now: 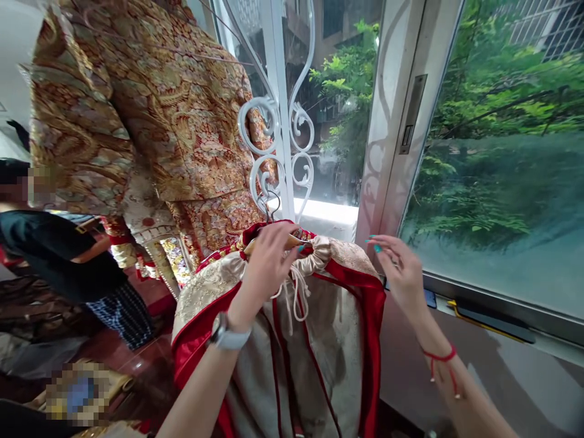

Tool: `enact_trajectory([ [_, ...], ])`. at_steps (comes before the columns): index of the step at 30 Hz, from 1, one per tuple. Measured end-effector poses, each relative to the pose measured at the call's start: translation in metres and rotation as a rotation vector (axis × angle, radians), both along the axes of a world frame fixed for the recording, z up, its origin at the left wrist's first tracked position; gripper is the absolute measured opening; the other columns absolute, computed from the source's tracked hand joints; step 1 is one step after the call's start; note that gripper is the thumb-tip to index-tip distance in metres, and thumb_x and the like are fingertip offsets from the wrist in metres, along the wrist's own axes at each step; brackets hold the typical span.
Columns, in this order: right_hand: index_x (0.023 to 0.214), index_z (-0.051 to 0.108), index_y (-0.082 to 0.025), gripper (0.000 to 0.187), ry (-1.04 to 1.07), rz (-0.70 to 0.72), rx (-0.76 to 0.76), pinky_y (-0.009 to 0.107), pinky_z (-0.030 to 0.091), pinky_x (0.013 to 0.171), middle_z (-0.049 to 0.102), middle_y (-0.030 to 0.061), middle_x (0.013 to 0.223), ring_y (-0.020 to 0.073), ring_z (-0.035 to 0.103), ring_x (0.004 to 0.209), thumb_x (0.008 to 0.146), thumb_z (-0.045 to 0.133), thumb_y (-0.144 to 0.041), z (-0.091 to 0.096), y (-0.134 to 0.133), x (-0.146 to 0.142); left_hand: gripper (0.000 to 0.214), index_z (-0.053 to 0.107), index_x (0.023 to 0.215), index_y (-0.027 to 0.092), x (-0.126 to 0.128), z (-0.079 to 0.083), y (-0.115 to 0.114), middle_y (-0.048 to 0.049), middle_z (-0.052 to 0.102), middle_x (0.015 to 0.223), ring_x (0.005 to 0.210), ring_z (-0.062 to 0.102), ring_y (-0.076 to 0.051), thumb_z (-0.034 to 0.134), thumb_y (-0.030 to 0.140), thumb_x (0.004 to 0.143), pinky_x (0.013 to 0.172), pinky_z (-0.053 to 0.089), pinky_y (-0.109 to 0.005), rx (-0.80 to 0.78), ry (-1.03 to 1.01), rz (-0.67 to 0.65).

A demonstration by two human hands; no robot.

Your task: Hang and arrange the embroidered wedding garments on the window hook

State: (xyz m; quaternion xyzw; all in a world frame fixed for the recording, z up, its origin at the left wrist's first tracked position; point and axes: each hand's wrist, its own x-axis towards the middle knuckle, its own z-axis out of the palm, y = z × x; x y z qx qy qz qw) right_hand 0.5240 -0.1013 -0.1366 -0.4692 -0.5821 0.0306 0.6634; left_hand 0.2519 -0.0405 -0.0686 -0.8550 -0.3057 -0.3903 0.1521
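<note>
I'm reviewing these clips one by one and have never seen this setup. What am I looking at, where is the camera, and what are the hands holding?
There is no machine here: a person works with bare hands, and the single picture comes from a camera worn on their head, looking forward and down. The left hand, with a wristwatch, grips the collar of a cream-and-red garment that sits on a hanger by the white window grille. The right hand, with a red cord at the wrist, is open beside the garment's shoulder; whether it touches is unclear. A gold brocade robe hangs at upper left, and another person in a dark top is at the left edge.
</note>
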Motion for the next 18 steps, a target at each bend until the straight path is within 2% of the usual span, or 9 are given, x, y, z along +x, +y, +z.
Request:
enact_trajectory([
  [2,0.102,0.068,-0.018,0.033,0.12,0.122,-0.148,0.038,0.056,0.083,0.074,0.0105,0.097,0.022,0.07,0.091,0.086,0.06,-0.046,0.006,0.015,0.029,0.036,0.044,0.129,0.023,-0.047,-0.016,-0.008,-0.0106,0.056,0.126,0.122,0.049,-0.027,0.047,0.035,0.095,0.105,0.039,-0.047,-0.004,-0.231,0.156],
  [3,0.102,0.069,-0.017,0.039,0.148,0.22,-0.256,0.037,0.057,0.079,0.074,0.011,0.096,0.0217,0.07,0.087,0.084,0.061,-0.051,0.006,0.024,0.04,0.045,0.043,0.13,0.022,-0.073,-0.027,-0.008,-0.0119,0.054,0.128,0.123,0.048,-0.03,0.053,0.042,0.091,0.106,0.039,-0.049,-0.031,-0.277,0.242],
  [6,0.101,0.072,-0.016,0.051,0.146,0.459,-0.516,0.034,0.057,0.073,0.074,0.012,0.096,0.0214,0.07,0.083,0.078,0.064,-0.061,0.007,0.049,0.055,0.081,0.034,0.14,0.019,-0.14,-0.057,0.002,-0.0168,0.049,0.135,0.127,0.048,-0.036,0.066,0.059,0.077,0.105,0.041,-0.054,-0.192,-0.147,0.348],
  [8,0.096,0.075,-0.016,0.055,0.049,0.552,-0.619,0.032,0.056,0.073,0.074,0.0113,0.093,0.0225,0.068,0.084,0.073,0.068,-0.065,0.011,0.059,0.052,0.087,0.032,0.143,0.02,-0.164,-0.067,0.011,-0.0177,0.05,0.139,0.128,0.05,-0.037,0.068,0.059,0.074,0.105,0.042,-0.053,-0.268,-0.036,0.386],
  [11,0.089,0.077,-0.015,0.056,-0.107,0.686,-0.724,0.031,0.054,0.074,0.074,0.0086,0.085,0.0227,0.067,0.081,0.068,0.072,-0.066,0.02,0.063,0.042,0.068,0.039,0.143,0.021,-0.173,-0.062,0.019,-0.016,0.056,0.138,0.124,0.056,-0.034,0.063,0.04,0.082,0.101,0.047,-0.048,-0.321,0.049,0.428],
  [13,0.085,0.077,-0.014,0.054,-0.094,0.721,-0.735,0.03,0.052,0.07,0.073,0.0072,0.081,0.0209,0.065,0.076,0.068,0.073,-0.065,0.021,0.06,0.037,0.058,0.044,0.141,0.02,-0.172,-0.052,0.019,-0.0147,0.06,0.135,0.119,0.061,-0.031,0.054,0.027,0.085,0.099,0.049,-0.045,-0.353,0.086,0.432],
  [15,0.076,0.076,-0.014,0.052,-0.018,0.681,-0.69,0.028,0.048,0.062,0.069,0.006,0.075,0.018,0.061,0.068,0.067,0.073,-0.065,0.016,0.057,0.033,0.052,0.05,0.137,0.016,-0.172,-0.043,0.018,-0.0157,0.062,0.132,0.117,0.062,-0.031,0.045,0.022,0.085,0.098,0.049,-0.045,-0.378,0.111,0.424],
  [18,0.059,0.071,-0.014,0.053,0.005,0.508,-0.521,0.027,0.041,0.053,0.06,0.0032,0.064,0.014,0.052,0.057,0.065,0.072,-0.067,0.007,0.053,0.027,0.045,0.062,0.122,0.014,-0.175,-0.031,0.02,-0.0159,0.069,0.122,0.111,0.065,-0.031,0.039,0.022,0.084,0.095,0.049,-0.043,-0.395,0.119,0.387],
])
